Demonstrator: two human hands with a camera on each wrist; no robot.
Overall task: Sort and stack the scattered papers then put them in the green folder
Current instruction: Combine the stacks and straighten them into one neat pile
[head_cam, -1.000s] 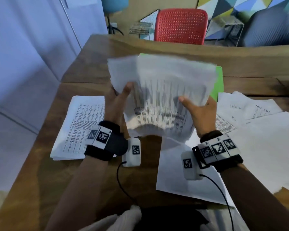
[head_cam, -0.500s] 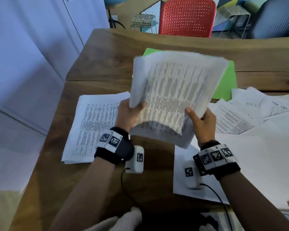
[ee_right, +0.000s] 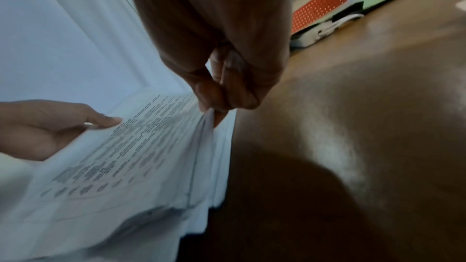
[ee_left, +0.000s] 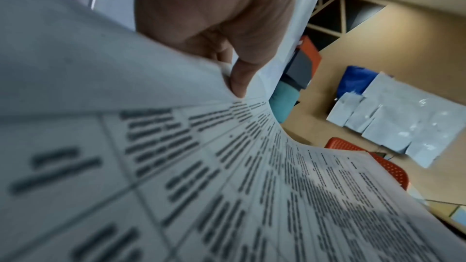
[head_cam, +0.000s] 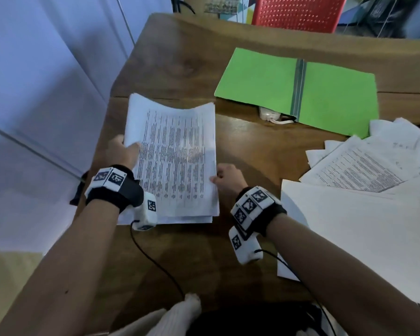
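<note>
A stack of printed papers (head_cam: 177, 161) lies at the table's left side, over sheets that were there before. My left hand (head_cam: 123, 151) grips its left edge, thumb on the top sheet (ee_left: 237, 81). My right hand (head_cam: 224, 177) pinches the stack's right edge near the lower corner, thumb and fingers closed on the sheets (ee_right: 214, 111). The green folder (head_cam: 298, 90) lies open and flat at the far middle of the table. More scattered papers (head_cam: 364, 170) spread over the right side.
A white power strip (head_cam: 273, 116) peeks from under the folder's near edge. A red chair (head_cam: 298, 13) stands beyond the wooden table (head_cam: 250, 146). A pale wall runs along the left. Wrist camera cables trail toward my lap.
The stack, held up in the air before, has come down to the left onto the sheets lying there. Both hands went with it and still hold its edges.
</note>
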